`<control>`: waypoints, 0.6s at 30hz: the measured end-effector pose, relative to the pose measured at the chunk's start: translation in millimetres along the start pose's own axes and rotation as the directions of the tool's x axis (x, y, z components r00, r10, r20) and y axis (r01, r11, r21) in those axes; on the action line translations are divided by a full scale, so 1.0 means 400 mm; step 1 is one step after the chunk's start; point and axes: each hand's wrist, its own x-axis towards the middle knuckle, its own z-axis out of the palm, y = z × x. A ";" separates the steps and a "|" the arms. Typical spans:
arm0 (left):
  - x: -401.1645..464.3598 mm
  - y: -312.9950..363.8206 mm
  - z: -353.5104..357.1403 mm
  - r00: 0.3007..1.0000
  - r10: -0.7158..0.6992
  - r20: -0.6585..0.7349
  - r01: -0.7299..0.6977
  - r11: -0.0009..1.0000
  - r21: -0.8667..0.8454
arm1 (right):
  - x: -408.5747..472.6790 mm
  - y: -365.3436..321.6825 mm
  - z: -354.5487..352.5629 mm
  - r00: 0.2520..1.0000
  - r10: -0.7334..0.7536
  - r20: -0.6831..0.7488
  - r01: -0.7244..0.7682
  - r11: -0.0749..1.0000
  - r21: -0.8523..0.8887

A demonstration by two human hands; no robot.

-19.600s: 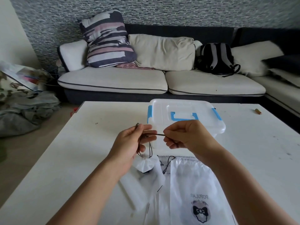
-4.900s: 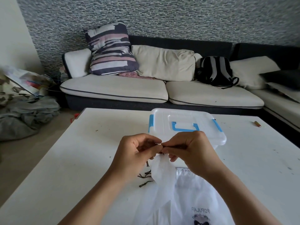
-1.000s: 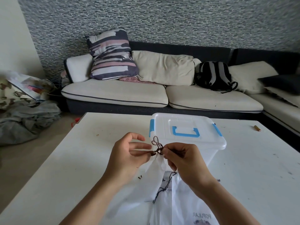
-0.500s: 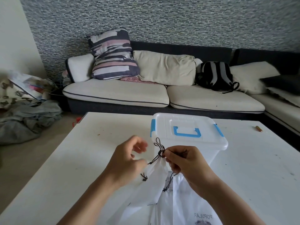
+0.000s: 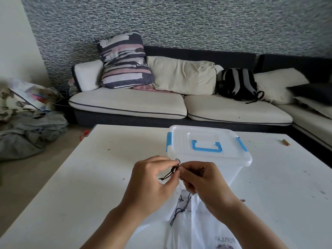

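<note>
Both hands meet at the near middle of the white table [image 5: 89, 177]. The left hand [image 5: 150, 184] and right hand [image 5: 203, 184] each pinch the dark cord [image 5: 169, 174] of the white bag [image 5: 194, 229], just near of the plastic box [image 5: 206, 146].

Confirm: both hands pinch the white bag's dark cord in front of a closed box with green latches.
Wrong colour: the head view shows blue latches on the closed box. The left hand and right hand do pinch the dark cord of the white bag in front of it.
</note>
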 end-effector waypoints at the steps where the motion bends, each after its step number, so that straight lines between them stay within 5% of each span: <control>1: 0.000 0.002 -0.001 1.000 -0.017 0.015 0.018 0.999 -0.027 | -0.001 -0.001 0.000 1.000 -0.006 0.005 0.006 1.000 -0.009; 6: 0.000 -0.002 -0.005 0.983 -0.167 0.077 0.177 0.970 -0.169 | -0.004 -0.003 0.002 0.999 -0.036 0.028 0.037 0.998 -0.052; 11: 0.009 -0.014 -0.015 0.886 -0.374 0.275 0.452 0.831 -0.325 | -0.006 -0.012 -0.011 0.997 -0.054 0.048 0.059 0.992 -0.115; 18: 0.001 -0.016 -0.016 0.888 -0.369 0.275 0.442 0.850 -0.285 | -0.006 -0.028 -0.011 0.998 -0.055 0.031 0.061 0.962 -0.267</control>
